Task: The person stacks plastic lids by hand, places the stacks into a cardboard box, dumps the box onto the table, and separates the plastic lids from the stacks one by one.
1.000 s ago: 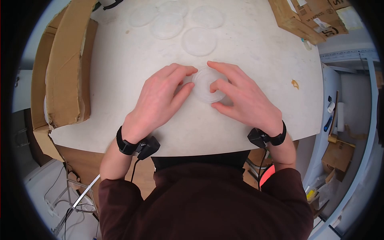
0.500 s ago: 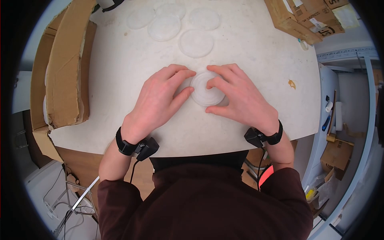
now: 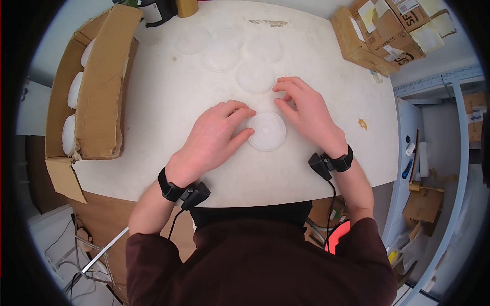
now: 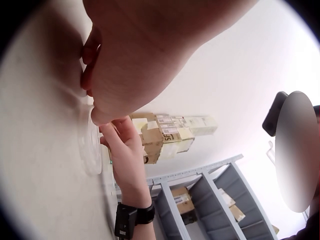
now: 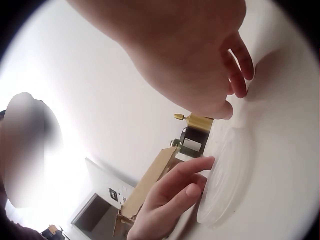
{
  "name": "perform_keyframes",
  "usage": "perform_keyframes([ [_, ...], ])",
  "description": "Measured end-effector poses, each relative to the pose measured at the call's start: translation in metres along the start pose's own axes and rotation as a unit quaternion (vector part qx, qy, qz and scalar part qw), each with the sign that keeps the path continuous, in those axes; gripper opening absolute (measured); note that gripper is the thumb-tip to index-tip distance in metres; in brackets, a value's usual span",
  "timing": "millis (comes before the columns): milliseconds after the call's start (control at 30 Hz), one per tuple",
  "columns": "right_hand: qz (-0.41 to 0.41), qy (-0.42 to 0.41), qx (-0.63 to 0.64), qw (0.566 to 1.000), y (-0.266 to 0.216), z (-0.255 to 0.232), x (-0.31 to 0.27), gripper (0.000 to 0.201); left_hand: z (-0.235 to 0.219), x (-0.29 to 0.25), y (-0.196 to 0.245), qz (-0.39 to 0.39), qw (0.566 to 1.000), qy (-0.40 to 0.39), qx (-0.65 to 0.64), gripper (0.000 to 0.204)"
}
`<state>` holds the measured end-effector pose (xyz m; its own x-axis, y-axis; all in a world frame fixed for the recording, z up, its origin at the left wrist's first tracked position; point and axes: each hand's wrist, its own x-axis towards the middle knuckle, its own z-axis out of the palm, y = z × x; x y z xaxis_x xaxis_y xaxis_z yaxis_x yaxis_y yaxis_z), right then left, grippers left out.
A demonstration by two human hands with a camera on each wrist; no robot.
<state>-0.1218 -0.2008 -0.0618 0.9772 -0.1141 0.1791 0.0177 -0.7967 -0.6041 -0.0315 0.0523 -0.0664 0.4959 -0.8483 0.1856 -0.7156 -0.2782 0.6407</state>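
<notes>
A round, clear plastic lid (image 3: 267,138) lies flat on the white table (image 3: 204,183) in front of the person. Its ridged rim shows from the side in the right wrist view, where the lid (image 5: 220,195) looks shallow. The left hand (image 3: 212,133) is at its left edge, thumb and fingertips right at the rim and the fingers loosely bent. Off the lid's upper right edge, the right hand (image 3: 309,112) hangs over the table with relaxed fingers and nothing in them. More clear discs (image 3: 220,57) lie flat farther back, the closest disc (image 3: 255,77) just behind the lid.
On the left stands a long open cardboard box (image 3: 104,102) with white rounded items (image 3: 75,91) inside. Taped cartons (image 3: 377,41) occupy the back right corner. A black container (image 3: 157,13) is at the back left. Shelving (image 3: 462,132) runs along the right side.
The right hand has drawn off the lid, up and to the right; earlier its fingers were over it. The left hand stays at the left rim. The head view has shifted, showing more of the back.
</notes>
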Motion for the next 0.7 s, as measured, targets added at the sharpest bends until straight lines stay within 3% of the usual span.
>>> perform_keyframes([
  [133,-0.11,-0.006,-0.146,0.983,-0.003,-0.001,0.024,0.009,-0.001,-0.001,0.001,-0.006,1.0,0.005,0.0,0.032],
  [333,-0.17,-0.009,-0.263,0.95,0.001,0.003,0.033,0.009,-0.002,-0.003,0.0,0.0,1.0,0.014,-0.003,0.03],
  [533,-0.149,0.029,-0.179,0.972,-0.032,-0.023,0.001,0.013,-0.003,-0.003,-0.001,0.001,0.999,0.031,-0.012,0.026],
  [700,-0.153,-0.03,-0.149,0.976,-0.055,-0.023,-0.047,0.016,-0.006,-0.001,-0.007,-0.032,0.997,0.068,0.017,0.021],
])
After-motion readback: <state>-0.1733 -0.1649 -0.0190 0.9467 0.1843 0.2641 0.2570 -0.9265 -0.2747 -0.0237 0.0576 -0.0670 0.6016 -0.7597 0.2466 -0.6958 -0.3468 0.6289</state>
